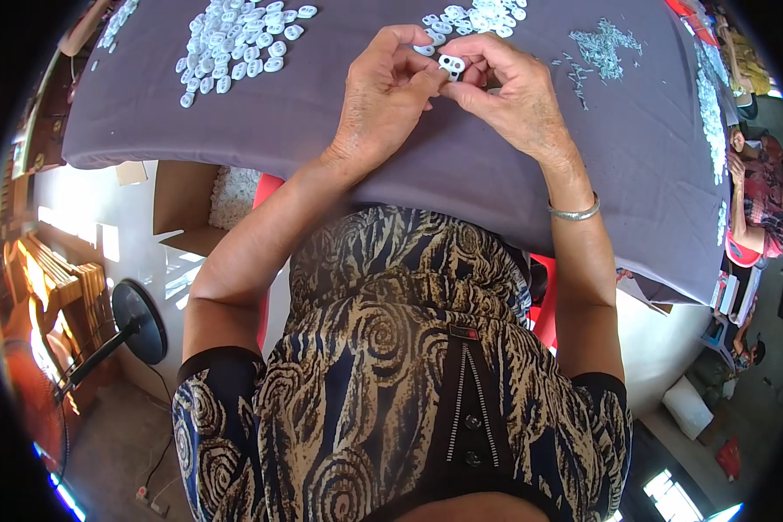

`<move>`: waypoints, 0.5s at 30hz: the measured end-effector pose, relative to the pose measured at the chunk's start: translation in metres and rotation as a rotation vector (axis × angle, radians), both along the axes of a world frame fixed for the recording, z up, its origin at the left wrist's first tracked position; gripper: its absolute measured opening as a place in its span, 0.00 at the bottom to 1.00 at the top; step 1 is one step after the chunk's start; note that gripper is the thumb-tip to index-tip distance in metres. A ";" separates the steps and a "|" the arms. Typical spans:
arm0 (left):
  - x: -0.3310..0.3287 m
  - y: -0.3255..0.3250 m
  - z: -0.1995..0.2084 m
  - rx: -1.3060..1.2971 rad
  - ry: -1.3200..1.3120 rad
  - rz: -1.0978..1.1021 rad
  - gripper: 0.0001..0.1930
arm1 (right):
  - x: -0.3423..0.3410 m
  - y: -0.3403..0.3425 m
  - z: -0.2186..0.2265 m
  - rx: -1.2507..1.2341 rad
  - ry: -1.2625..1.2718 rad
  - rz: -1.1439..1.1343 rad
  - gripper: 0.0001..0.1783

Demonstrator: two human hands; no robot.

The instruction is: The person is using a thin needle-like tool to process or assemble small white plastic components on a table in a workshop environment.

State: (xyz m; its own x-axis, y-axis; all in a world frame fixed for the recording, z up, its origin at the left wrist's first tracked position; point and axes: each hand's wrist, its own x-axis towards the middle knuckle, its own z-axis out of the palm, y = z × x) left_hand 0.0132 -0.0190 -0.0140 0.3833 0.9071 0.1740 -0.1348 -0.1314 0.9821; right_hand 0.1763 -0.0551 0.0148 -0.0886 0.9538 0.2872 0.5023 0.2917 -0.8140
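Over the cloth-covered table, a small white plastic piece with dark round holes (450,64) is pinched between my two hands. The fingertips of my left hand (386,97) are closed at its left and lower side. My right hand (515,92) grips it from the right with thumb and fingers, partly hiding it. Just behind my hands lies a pile of white oval pieces (492,14). A larger pile of similar white ovals with dark holes (235,43) spreads to the left. Small, thin metal parts, like screws or pins (604,49), lie heaped to the right.
Grey cloth (652,174) covers the table. Below its left edge stands an open cardboard box (181,198) holding many white pieces. A round black stand base (141,322) is at the lower left. Another person (764,196) sits at the far right, by more white pieces (712,122).
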 end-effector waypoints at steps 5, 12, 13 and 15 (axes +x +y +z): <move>-0.003 0.000 0.006 -0.057 0.005 -0.048 0.12 | -0.001 -0.001 0.002 0.110 -0.076 0.009 0.16; -0.009 0.006 0.015 -0.133 -0.029 -0.152 0.13 | 0.000 -0.001 0.003 0.253 -0.110 0.020 0.16; -0.009 0.007 0.015 -0.137 -0.046 -0.148 0.13 | 0.000 0.000 0.003 0.289 -0.121 0.031 0.16; -0.009 0.007 0.015 -0.144 -0.063 -0.146 0.13 | -0.001 -0.001 0.003 0.300 -0.120 0.034 0.16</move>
